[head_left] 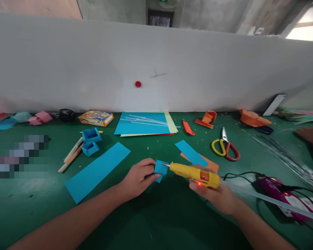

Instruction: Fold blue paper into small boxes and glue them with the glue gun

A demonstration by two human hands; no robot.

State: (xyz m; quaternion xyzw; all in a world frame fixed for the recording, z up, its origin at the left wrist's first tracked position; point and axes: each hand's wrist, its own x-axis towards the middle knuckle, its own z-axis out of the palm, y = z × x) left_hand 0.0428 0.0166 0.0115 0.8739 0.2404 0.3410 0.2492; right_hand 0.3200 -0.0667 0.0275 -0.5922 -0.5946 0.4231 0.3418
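So the bit of blue paper (161,166) is small, bright, and folded into a blocky shape, and it's near the middle of the worktop (28,198), pinched in the left hand (139,178). The right hand (221,198) is wrapped around a yellow glue gun (194,173), red light glowing, nozzle right at the paper's top; can't tell if they're touching.

Container-wise there's one printed box (96,118) at the far left, contents hidden. Closer in are two blue folded pieces (91,135), hollow-looking, can't make out anything inside.

Count: two loose blue strips (97,173), one left, one right overlapping an orange piece (211,165); one pair of scissors (225,144) on the right; one red cutter (188,127), far side.
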